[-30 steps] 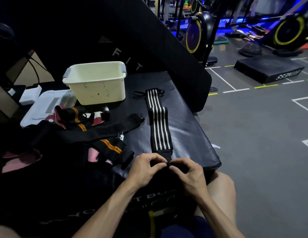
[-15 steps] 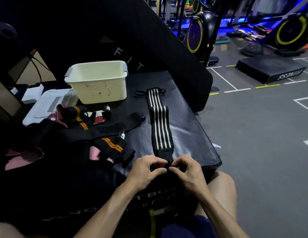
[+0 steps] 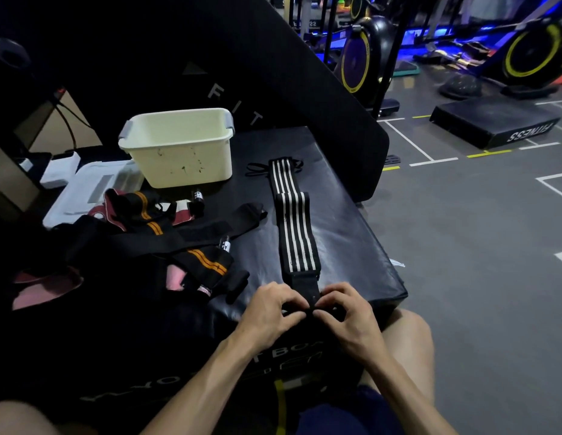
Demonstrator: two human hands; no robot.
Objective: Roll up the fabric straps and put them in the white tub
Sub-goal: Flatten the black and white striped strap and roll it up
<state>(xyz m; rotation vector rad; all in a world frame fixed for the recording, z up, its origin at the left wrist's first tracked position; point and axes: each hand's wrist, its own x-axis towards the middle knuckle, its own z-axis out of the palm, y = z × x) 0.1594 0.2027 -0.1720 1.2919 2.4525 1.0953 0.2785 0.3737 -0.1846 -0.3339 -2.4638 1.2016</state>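
Observation:
A black strap with white stripes (image 3: 294, 227) lies stretched along the black padded box (image 3: 345, 233), running from near the tub toward me. My left hand (image 3: 273, 312) and my right hand (image 3: 344, 315) pinch its plain black near end at the box's front edge, fingertips curled over the fabric. The white tub (image 3: 179, 146) stands at the back left of the box, and nothing shows inside it. A heap of black straps with orange stripes (image 3: 185, 246) lies to the left of the striped strap.
Pink and maroon fabric pieces (image 3: 44, 284) lie at the far left. A white flat case (image 3: 88, 189) sits beside the tub. A black slanted pad (image 3: 273, 73) rises behind the box. Grey gym floor with exercise bikes (image 3: 530, 51) lies to the right.
Both hands stay at the strap's near end, their fingers shifting slightly on the black tip. The strap's length on the box looks the same.

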